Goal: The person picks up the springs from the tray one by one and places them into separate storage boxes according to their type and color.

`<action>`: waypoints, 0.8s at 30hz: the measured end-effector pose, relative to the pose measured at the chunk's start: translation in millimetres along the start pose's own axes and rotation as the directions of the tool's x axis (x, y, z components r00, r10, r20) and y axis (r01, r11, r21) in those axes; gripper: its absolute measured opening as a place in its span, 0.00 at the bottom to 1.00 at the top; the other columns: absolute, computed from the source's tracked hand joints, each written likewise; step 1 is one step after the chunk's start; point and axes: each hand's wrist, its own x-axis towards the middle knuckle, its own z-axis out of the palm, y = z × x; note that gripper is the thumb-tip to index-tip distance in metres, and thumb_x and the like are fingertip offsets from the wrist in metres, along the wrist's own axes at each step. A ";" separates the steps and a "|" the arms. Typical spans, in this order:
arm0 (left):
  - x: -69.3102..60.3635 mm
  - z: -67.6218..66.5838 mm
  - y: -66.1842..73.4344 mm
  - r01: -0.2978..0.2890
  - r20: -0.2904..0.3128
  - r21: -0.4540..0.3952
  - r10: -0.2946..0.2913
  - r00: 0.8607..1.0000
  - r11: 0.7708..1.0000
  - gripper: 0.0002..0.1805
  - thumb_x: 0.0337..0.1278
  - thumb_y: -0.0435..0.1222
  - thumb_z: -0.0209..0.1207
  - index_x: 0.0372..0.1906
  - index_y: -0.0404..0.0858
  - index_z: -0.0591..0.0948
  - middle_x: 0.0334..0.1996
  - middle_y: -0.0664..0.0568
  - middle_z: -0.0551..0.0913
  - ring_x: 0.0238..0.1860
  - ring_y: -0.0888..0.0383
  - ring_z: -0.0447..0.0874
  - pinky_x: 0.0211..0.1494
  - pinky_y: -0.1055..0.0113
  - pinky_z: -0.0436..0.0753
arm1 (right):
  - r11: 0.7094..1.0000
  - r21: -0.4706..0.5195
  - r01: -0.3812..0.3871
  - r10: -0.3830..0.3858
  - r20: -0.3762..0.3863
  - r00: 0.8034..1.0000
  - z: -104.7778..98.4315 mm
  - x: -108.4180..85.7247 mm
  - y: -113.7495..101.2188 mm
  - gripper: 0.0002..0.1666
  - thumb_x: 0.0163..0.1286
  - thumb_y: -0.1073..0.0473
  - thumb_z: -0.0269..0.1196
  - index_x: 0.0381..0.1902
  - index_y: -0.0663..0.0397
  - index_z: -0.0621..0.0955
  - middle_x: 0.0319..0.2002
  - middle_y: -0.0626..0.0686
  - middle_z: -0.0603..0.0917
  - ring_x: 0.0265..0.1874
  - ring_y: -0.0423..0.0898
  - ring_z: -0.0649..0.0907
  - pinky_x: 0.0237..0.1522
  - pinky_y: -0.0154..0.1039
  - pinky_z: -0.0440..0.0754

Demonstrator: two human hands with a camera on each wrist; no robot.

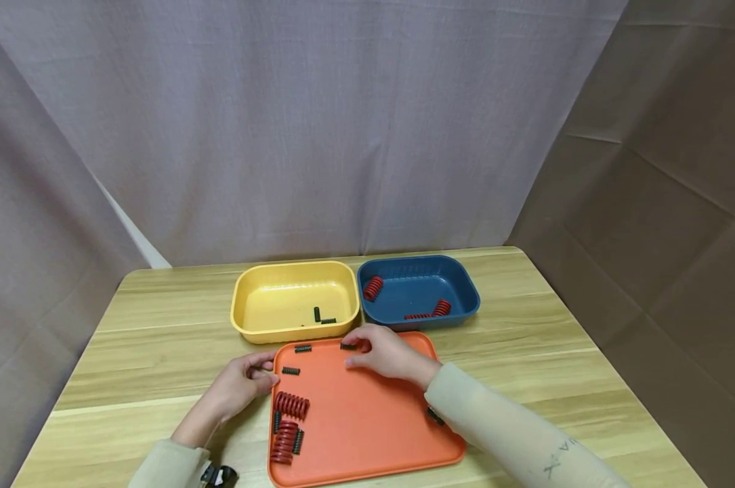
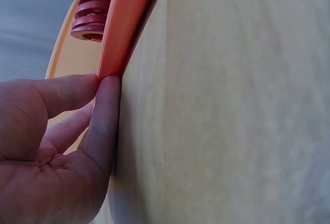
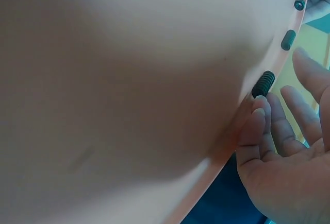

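My left hand (image 1: 239, 386) holds the left edge of the orange tray (image 1: 367, 420), thumb and finger meeting at its rim in the left wrist view. Over the tray's far edge my right hand (image 1: 382, 349) touches a small black spring (image 3: 263, 84) with its fingertips, the other fingers spread apart. Along the tray's left side lie two large red springs, one (image 1: 292, 404) above the other (image 1: 284, 442). Small black springs are near them, with another black spring (image 1: 303, 348) at the far left corner. My right sleeve partly hides a black spring (image 1: 435, 415).
Behind the tray, a yellow bin (image 1: 245, 325) contains a few small black springs. Next to it, a blue bin (image 1: 471, 305) contains red springs. All stand on a wooden table (image 1: 556, 379), with grey curtains (image 1: 282, 135) around it.
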 end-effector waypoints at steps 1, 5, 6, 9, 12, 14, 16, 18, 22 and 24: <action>-0.1 -0.1 -0.1 -0.001 0.001 -0.001 0.001 1.000 1.000 0.28 0.52 0.26 0.65 0.61 0.30 0.75 0.43 0.45 0.79 0.40 0.54 0.80 0.39 0.68 0.82 | 1.000 0.002 0.000 0.000 0.005 1.000 0.7 0.5 -0.5 0.22 0.58 0.54 0.72 0.50 0.53 0.83 0.41 0.48 0.82 0.38 0.44 0.78 0.43 0.37 0.77; 0.1 0.0 -0.6 -0.006 0.003 -0.011 0.006 1.000 1.000 0.27 0.52 0.25 0.64 0.61 0.30 0.75 0.43 0.45 0.79 0.40 0.54 0.80 0.39 0.68 0.82 | 1.000 -0.014 -0.005 0.005 0.018 1.000 4.6 3.0 -3.1 0.18 0.60 0.57 0.70 0.49 0.54 0.84 0.39 0.47 0.81 0.38 0.44 0.78 0.43 0.37 0.77; 0.2 0.0 -0.8 -0.007 0.004 -0.013 0.007 1.000 1.000 0.27 0.52 0.25 0.64 0.61 0.30 0.75 0.43 0.45 0.79 0.40 0.54 0.80 0.39 0.68 0.82 | 1.000 -0.023 -0.004 0.004 0.018 1.000 5.7 4.0 -4.0 0.17 0.61 0.57 0.70 0.48 0.54 0.84 0.39 0.47 0.81 0.39 0.44 0.78 0.44 0.37 0.77; 0.1 0.1 -0.7 -0.010 0.005 -0.016 0.010 1.000 1.000 0.27 0.52 0.25 0.64 0.61 0.30 0.75 0.42 0.45 0.79 0.40 0.54 0.80 0.39 0.68 0.82 | 0.999 -0.046 -0.006 0.006 0.011 1.000 8.6 7.3 -6.2 0.15 0.61 0.59 0.70 0.46 0.53 0.84 0.36 0.46 0.82 0.38 0.43 0.78 0.44 0.36 0.78; 0.3 0.0 -0.9 -0.009 0.006 -0.016 0.009 1.000 1.000 0.27 0.52 0.25 0.64 0.61 0.30 0.75 0.42 0.45 0.79 0.39 0.54 0.80 0.39 0.68 0.82 | 0.998 -0.066 -0.016 0.017 0.002 1.000 10.8 10.8 -7.7 0.11 0.61 0.60 0.69 0.43 0.51 0.84 0.33 0.44 0.81 0.36 0.40 0.78 0.42 0.35 0.78; 0.4 0.0 -0.9 -0.008 0.005 -0.014 0.008 1.000 1.000 0.28 0.52 0.25 0.64 0.61 0.30 0.75 0.42 0.45 0.79 0.39 0.54 0.80 0.38 0.68 0.82 | 0.997 -0.078 -0.026 0.026 -0.001 1.000 11.8 12.8 -8.2 0.09 0.62 0.60 0.69 0.41 0.50 0.84 0.31 0.42 0.79 0.34 0.39 0.77 0.40 0.34 0.77; 0.3 -0.3 -0.7 -0.008 0.004 -0.012 0.008 1.000 1.000 0.28 0.52 0.25 0.65 0.61 0.31 0.75 0.42 0.45 0.79 0.39 0.54 0.80 0.38 0.68 0.81 | 0.996 -0.086 -0.032 0.032 -0.001 0.999 12.6 14.3 -8.7 0.08 0.62 0.60 0.69 0.40 0.49 0.83 0.30 0.41 0.78 0.33 0.38 0.77 0.39 0.34 0.77; 0.4 -0.4 -0.5 -0.008 0.005 -0.012 0.008 1.000 1.000 0.28 0.52 0.25 0.65 0.61 0.31 0.75 0.42 0.45 0.79 0.39 0.54 0.80 0.38 0.68 0.81 | 0.995 -0.095 -0.036 0.037 0.002 0.999 12.9 15.0 -9.2 0.08 0.63 0.61 0.68 0.40 0.48 0.83 0.30 0.40 0.78 0.33 0.38 0.76 0.39 0.33 0.77; 0.6 -0.7 -0.9 -0.010 0.007 -0.011 0.010 1.000 1.000 0.28 0.52 0.26 0.65 0.61 0.31 0.75 0.42 0.45 0.79 0.39 0.54 0.80 0.38 0.68 0.81 | 0.994 -0.109 -0.033 0.034 0.009 0.999 12.9 14.1 -11.0 0.09 0.63 0.65 0.66 0.41 0.49 0.81 0.31 0.43 0.79 0.33 0.39 0.77 0.40 0.34 0.77; 0.5 -0.7 -1.1 -0.009 0.007 -0.013 0.009 1.000 1.000 0.28 0.52 0.26 0.65 0.61 0.31 0.75 0.42 0.45 0.79 0.39 0.54 0.80 0.38 0.68 0.81 | 0.992 -0.125 -0.023 0.024 0.009 1.000 12.8 13.0 -11.0 0.10 0.62 0.67 0.65 0.41 0.50 0.81 0.32 0.44 0.80 0.33 0.39 0.77 0.40 0.34 0.77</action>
